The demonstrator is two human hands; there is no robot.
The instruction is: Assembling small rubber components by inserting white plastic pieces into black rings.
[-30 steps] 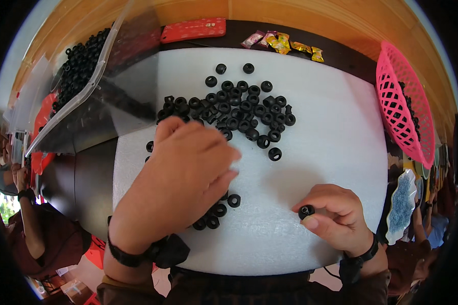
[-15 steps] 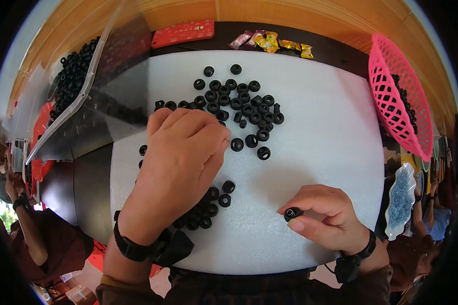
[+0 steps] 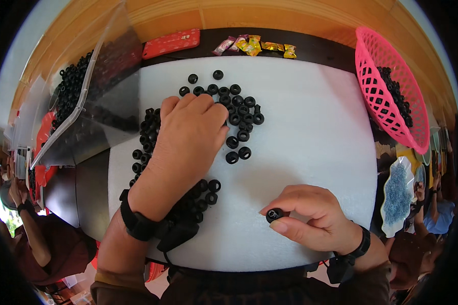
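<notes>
My left hand (image 3: 188,137) lies flat, fingers together, on loose black rings (image 3: 237,109) on the white bench (image 3: 315,127); my right hand (image 3: 310,216) pinches one black ring (image 3: 275,214).

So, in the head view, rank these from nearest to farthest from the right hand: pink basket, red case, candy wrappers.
From the right hand:
1. Pink basket, up on the right edge.
2. Candy wrappers, top centre beyond the white mat.
3. Red case, top left of centre.

Pink mesh basket (image 3: 379,109) at right; clear plastic bin (image 3: 94,109) tilted at left; red flat case (image 3: 170,43) and wrapped candies (image 3: 254,46) along the dark far edge.
</notes>
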